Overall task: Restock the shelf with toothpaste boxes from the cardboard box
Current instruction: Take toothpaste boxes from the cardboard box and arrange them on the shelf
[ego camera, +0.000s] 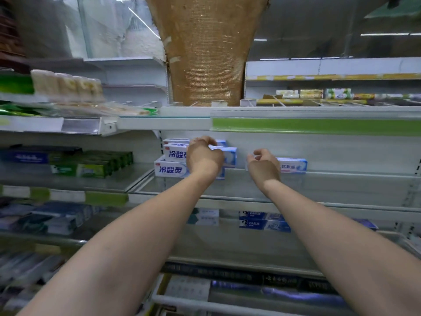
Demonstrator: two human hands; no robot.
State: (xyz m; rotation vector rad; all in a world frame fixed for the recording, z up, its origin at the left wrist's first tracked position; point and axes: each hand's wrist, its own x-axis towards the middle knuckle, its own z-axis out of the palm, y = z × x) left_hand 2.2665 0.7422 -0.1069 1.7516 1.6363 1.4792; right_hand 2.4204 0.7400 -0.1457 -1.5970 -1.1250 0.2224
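Observation:
A stack of white-and-blue toothpaste boxes [169, 170] stands at the left end of the middle shelf [341, 179], three layers high. My left hand [205, 157] reaches over the stack, its fingers curled around the right part of an upper box [175, 152]. To the right, a single toothpaste box [293, 165] lies on the same shelf. My right hand [264, 166] holds its left end, thumb and fingers curled around it. The cardboard box is out of view.
Green and blue toothpaste boxes [91, 165] fill the neighbouring shelf on the left. Darlie boxes [262, 221] sit on the shelf below. A green price strip [319, 126] runs along the shelf above. A brown mesh-covered pillar [207, 53] rises behind.

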